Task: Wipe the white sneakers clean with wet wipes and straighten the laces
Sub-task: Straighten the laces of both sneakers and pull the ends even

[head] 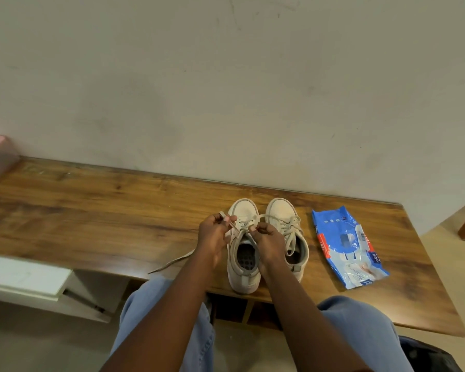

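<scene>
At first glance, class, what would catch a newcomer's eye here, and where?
Two hands meet over the left-hand sneaker of a white pair on the wooden table: the left hand and right hand each pinch its lace. A blue wet-wipes pack lies flat right of the pair, apart from it.

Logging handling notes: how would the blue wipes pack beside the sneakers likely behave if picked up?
The wipes pack looks crumpled and flattish, so probably floppy and light. Its glossy film may be slippery. Lying flat on the table, it should not roll.
</scene>
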